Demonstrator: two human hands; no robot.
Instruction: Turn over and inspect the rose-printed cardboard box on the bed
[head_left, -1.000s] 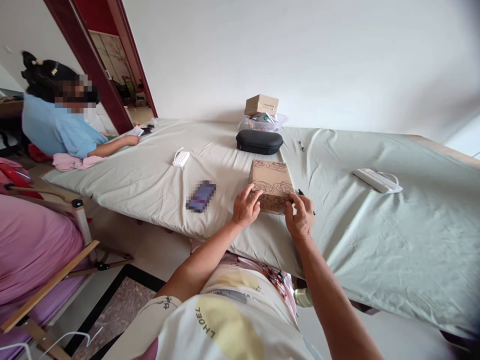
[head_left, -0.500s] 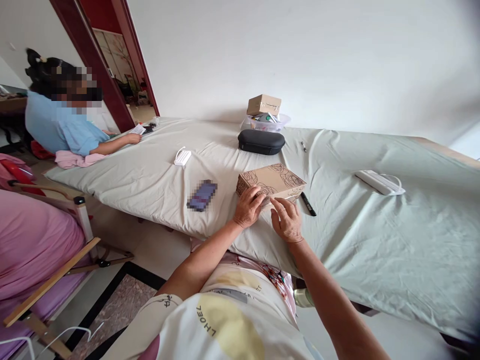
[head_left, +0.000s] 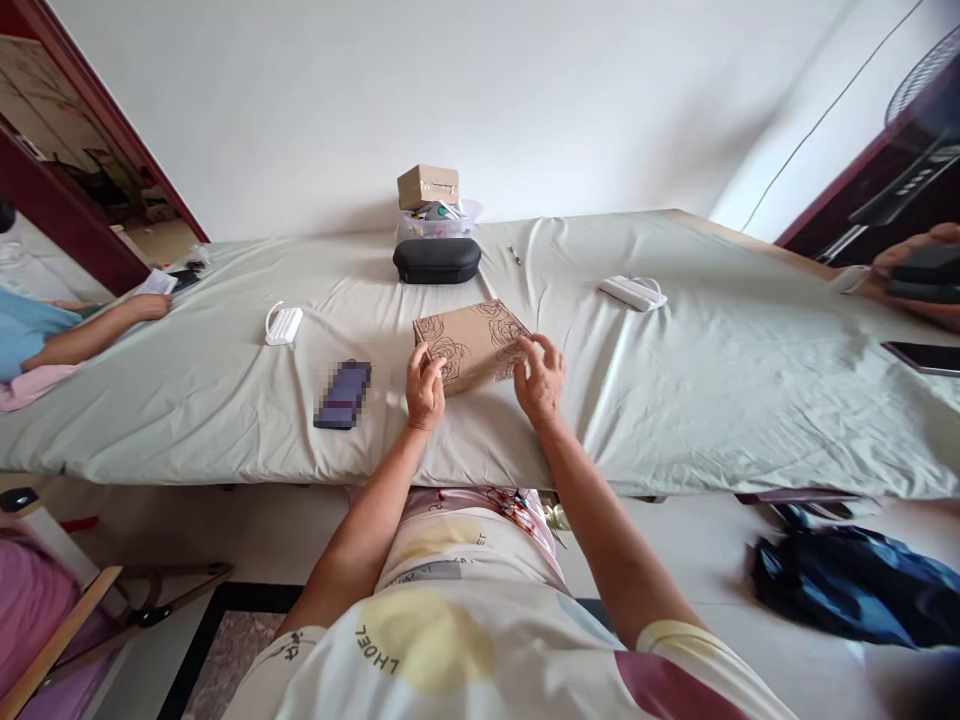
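A brown cardboard box (head_left: 472, 335) with dark scribbled swirls on its lid rests on the cloth-covered table in front of me. My left hand (head_left: 425, 392) grips its left front corner, thumb over the top edge and fingers along the side. At the right front corner, my right hand (head_left: 541, 385) has its bent fingers on the edge of the box. The lid looks closed. To the left of the box lies a phone (head_left: 343, 395), its screen blurred out. The black marker seen earlier beside the box is hidden now.
Behind the box stand a black zip case (head_left: 437, 261) and a plastic basket (head_left: 469, 217) topped by a small carton (head_left: 428, 187). White corded blocks lie left (head_left: 283, 326) and right (head_left: 632, 293). Other people's hands show at the far left (head_left: 152, 306) and right edge (head_left: 919, 265).
My view has swung right. My hands have spread from close together at the box's front to its left and right front corners. The box has turned somewhat.
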